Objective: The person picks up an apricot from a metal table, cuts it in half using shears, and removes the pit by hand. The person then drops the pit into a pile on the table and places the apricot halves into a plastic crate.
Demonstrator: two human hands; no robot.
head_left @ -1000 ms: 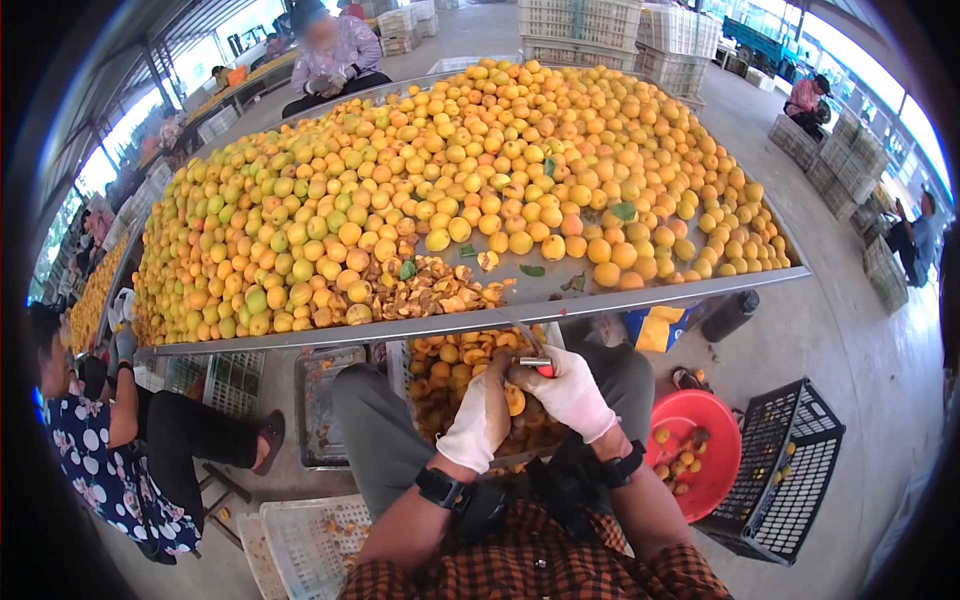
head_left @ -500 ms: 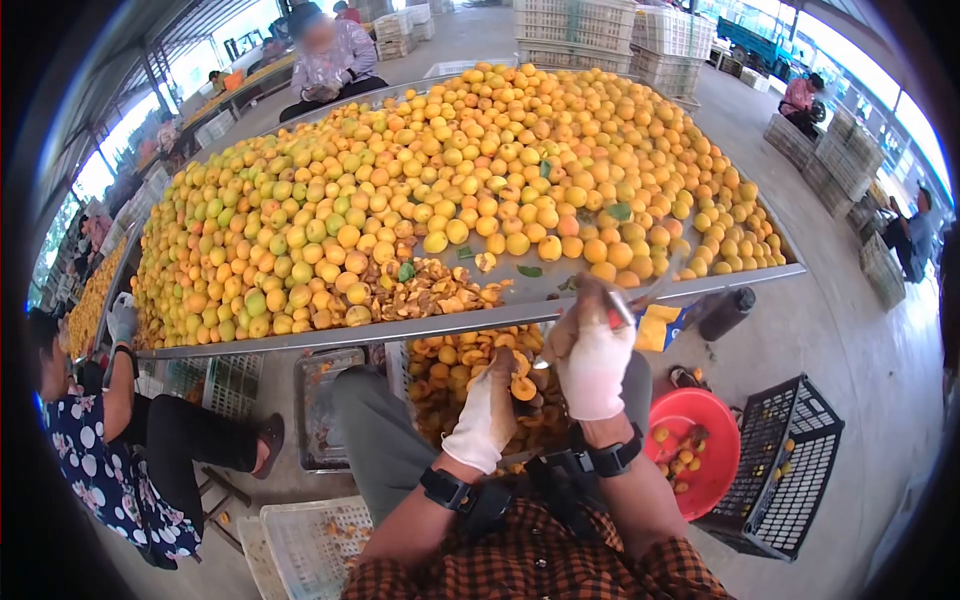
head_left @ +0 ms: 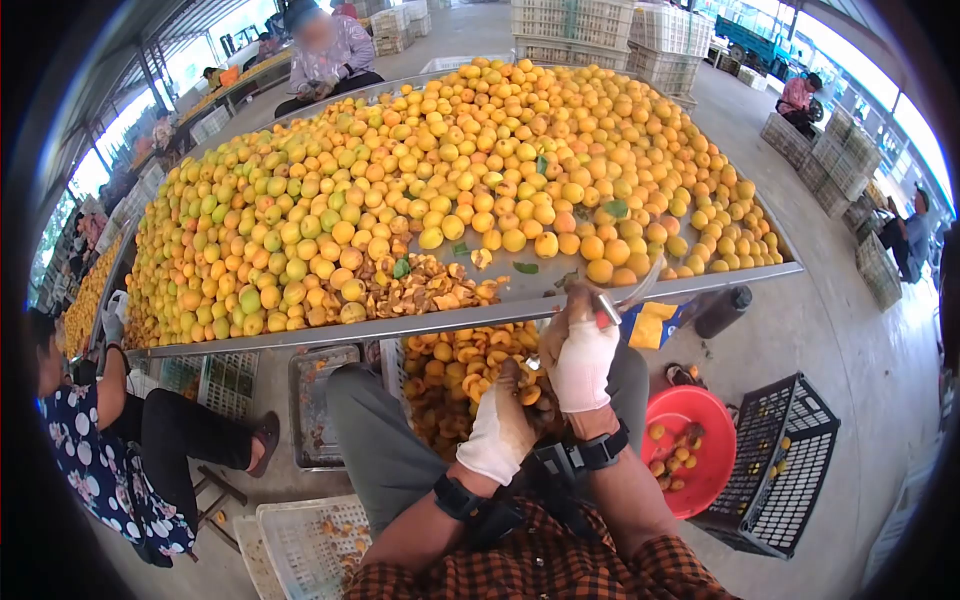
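My left hand [head_left: 500, 428], in a white fingerless glove, is closed around a cut apricot [head_left: 529, 393] that is partly hidden by the thumb. My right hand [head_left: 583, 352], gloved the same way, grips a slim metal tool [head_left: 606, 309] with a red part; a pale, blurred blade-like piece sticks out above, and a shiny tip shows near the left hand. Below both hands, a crate [head_left: 392, 372] between my knees holds opened apricot halves [head_left: 462, 362]. Beyond them, whole apricots [head_left: 420, 170] are heaped on a metal-rimmed table [head_left: 450, 318], with a pile of apricot scraps [head_left: 425, 288] near its front edge.
To the right stand a red basin [head_left: 715, 430] with some fruit, a black crate [head_left: 790, 470] and a dark bottle [head_left: 722, 312]. A metal tray [head_left: 318, 430] and white crate [head_left: 295, 545] lie left. A co-worker [head_left: 110, 440] sits at far left, another person [head_left: 325, 60] across the table.
My left hand has turned slightly and moved a little right and down, and less of the apricot shows. The right hand has shifted slightly down and left. The view has tilted a little.
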